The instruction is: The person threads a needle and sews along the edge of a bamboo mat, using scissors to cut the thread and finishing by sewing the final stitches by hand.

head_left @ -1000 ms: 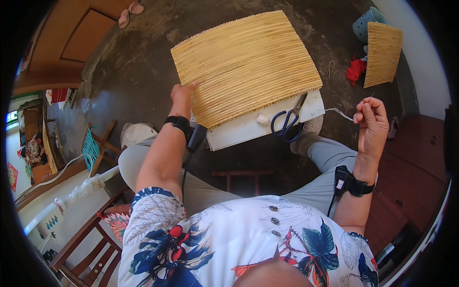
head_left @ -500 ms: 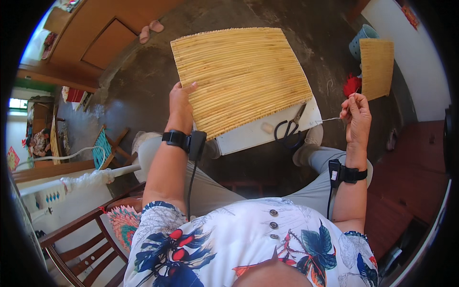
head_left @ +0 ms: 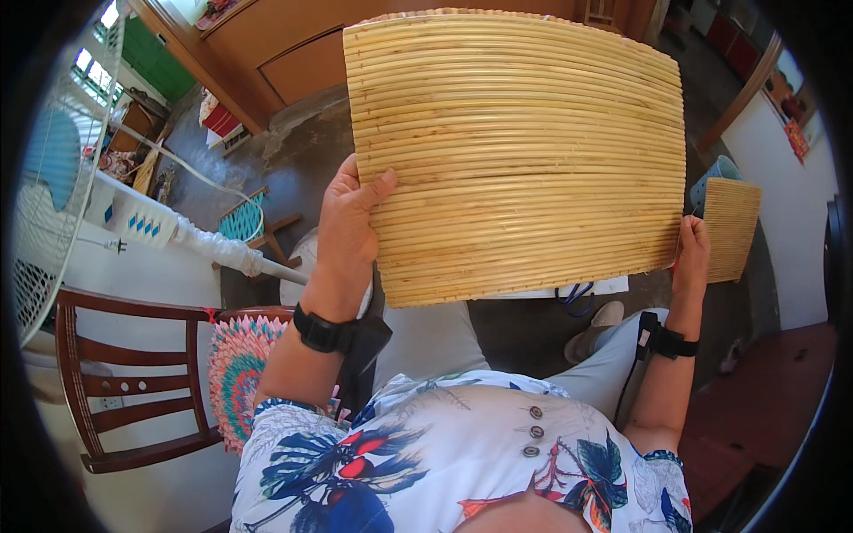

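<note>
Bright daylight all over, and it's pouring in from the window (head_left: 107, 53) far left, where the panes nearly wash out. The woven rattan mat (head_left: 515, 151) I'm holding up catches it evenly, every strand crisp, no glare. My left hand (head_left: 351, 226) is lit and sharp; my right hand (head_left: 691, 258) sits slightly shaded behind the mat's edge. The floor under the mat is dimmer. Fisheye bending is strong: the wooden chair (head_left: 115, 382) near left curves, and the rim falls off into black all round.
</note>
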Motion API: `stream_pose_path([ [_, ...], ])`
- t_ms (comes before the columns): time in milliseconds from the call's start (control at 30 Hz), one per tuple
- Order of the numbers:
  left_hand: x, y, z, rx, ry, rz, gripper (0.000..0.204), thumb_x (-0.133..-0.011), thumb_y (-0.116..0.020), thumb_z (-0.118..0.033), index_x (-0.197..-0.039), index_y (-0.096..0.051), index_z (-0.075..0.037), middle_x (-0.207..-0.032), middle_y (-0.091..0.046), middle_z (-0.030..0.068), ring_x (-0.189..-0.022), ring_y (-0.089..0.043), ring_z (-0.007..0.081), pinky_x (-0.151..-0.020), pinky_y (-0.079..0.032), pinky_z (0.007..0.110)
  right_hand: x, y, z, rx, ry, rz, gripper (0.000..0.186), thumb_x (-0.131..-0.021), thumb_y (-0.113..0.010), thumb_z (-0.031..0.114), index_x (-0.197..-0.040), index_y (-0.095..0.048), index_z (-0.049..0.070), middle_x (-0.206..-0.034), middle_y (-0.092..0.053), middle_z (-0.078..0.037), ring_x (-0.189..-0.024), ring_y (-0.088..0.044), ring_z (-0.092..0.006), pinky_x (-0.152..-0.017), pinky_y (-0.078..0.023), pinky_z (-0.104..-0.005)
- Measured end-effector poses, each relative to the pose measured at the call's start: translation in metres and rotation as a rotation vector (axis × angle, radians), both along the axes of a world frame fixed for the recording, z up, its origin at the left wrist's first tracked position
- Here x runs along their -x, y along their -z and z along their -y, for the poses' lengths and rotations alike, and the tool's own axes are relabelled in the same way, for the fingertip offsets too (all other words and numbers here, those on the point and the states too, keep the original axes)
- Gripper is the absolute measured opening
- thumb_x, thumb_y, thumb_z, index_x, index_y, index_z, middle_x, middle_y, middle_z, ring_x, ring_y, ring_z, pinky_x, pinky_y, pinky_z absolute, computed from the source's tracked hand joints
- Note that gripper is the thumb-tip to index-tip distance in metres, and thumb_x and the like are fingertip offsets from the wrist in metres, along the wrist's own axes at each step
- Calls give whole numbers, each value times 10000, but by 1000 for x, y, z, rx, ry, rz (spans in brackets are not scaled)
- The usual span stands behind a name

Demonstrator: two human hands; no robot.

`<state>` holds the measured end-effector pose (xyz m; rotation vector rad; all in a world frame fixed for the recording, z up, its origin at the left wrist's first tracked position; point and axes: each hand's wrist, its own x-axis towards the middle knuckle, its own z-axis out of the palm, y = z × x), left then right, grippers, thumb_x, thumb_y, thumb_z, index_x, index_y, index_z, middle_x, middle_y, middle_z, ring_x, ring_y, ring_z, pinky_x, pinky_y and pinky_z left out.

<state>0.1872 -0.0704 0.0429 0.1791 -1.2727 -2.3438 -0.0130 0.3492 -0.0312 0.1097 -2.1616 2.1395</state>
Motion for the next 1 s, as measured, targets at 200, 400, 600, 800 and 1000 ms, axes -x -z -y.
stream_pose_path([
  [200, -14, -6, -22, -63, 48, -105, 305, -819, -613, -2, -1112, -534, 16, -1026, -630, 119, -900, -619, 180, -809, -506, 304, -31, -31, -10, 77, 183, -73, 148, -937, -501, 199, -909, -547, 61, -754, -489, 41, -649, -410, -37, -591, -339, -197],
  [400, -11, -5, -35, 43, -5, -93, 295, -814, -606, 5, -1103, -546, 19, -1036, -629, 116, -890, -618, 169, -795, -504, 291, -64, -28, -35, 266, 216, -231, 85, -935, -498, 127, -906, -529, 53, -860, -575, -16, -800, -546, -93, -722, -447, -241],
  [600, -6, -5, -46, 49, -1, -112, 312, -800, -600, 27, -1107, -545, 18, -1035, -630, 112, -885, -618, 167, -787, -500, 277, -81, -21, -36, 336, 265, -206, 89, -938, -487, 122, -911, -524, 46, -866, -565, -12, -811, -535, -97, -724, -447, -254],
  [800, -7, 1, -43, 106, -55, -105, 312, -801, -599, 19, -1108, -545, 18, -1029, -635, 108, -886, -617, 162, -785, -498, 275, -77, -21, -23, 302, 267, -151, 136, -939, -495, 151, -932, -532, 21, -858, -553, -17, -798, -523, -91, -715, -440, -243],
  [1000, -1, -5, -32, 74, -19, -173, 278, -802, -613, 1, -1075, -564, 22, -1002, -643, 110, -858, -625, 172, -779, -499, 279, -61, -23, -15, 305, 183, -187, 125, -943, -495, 151, -912, -531, 36, -847, -526, 5, -771, -499, -68, -690, -423, -215],
])
